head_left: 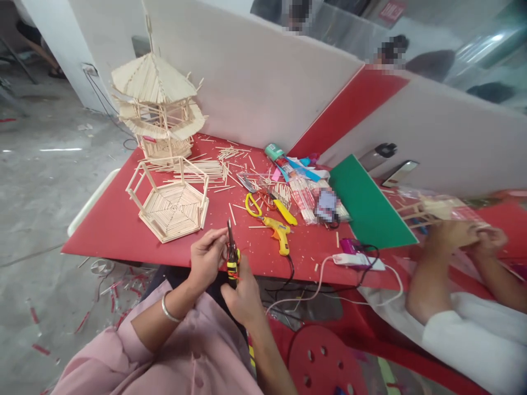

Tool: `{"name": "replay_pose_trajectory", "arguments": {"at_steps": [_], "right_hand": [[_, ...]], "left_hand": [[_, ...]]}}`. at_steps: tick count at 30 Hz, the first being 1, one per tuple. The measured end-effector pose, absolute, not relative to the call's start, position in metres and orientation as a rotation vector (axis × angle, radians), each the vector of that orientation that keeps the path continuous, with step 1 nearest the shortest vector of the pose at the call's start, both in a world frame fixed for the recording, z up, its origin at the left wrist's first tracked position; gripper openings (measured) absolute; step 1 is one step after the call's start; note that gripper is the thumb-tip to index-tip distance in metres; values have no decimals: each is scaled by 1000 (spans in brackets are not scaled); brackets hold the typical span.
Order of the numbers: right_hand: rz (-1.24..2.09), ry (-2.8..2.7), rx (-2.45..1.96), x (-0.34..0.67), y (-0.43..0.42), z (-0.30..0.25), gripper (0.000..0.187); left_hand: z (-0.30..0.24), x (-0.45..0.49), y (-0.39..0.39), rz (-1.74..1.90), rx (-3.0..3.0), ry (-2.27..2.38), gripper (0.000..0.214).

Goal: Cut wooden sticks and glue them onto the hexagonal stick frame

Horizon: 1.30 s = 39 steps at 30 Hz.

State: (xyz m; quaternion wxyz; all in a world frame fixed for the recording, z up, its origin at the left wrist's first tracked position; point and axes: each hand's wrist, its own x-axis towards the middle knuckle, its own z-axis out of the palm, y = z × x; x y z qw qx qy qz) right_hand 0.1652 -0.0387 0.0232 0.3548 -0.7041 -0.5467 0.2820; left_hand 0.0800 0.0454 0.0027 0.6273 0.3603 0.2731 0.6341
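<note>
1. Fingers of the right hand (244,296) wrap tight around the yellow-and-black handles of the small metal pliers (231,253), held tip-up over the near edge of the red tabletop (115,225).
2. The left hand (207,257) pinches its fingers narrow at the pliers' tip; I cannot tell whether they grip anything.
3. Just beyond lie a yellow plastic glue gun (278,230) and yellow-handled scissors (267,206).
4. Farther left sits a hexagonal wooden-stick base (171,203), with a tiered wooden-stick pagoda (158,104) behind it.
</note>
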Motion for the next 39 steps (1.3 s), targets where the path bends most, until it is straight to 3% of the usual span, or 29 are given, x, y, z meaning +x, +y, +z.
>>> {"name": "replay_pose_trajectory", "arguments": {"at_steps": [13, 20, 26, 31, 39], "right_hand": [[652, -1481, -1839, 155, -72, 40, 52], [651, -1463, -1930, 153, -73, 40, 45], [703, -1354, -1915, 147, -61, 31, 29], [738, -1400, -1795, 156, -50, 33, 46], [615, -1501, -1861, 165, -37, 27, 58]], "left_hand": [[12, 66, 20, 1564, 1175, 621, 10], [16, 64, 20, 1615, 1211, 629, 10], [21, 67, 22, 1629, 1141, 695, 13], [17, 74, 30, 1535, 982, 711, 15], [3, 78, 46, 1463, 783, 720, 18]]}}
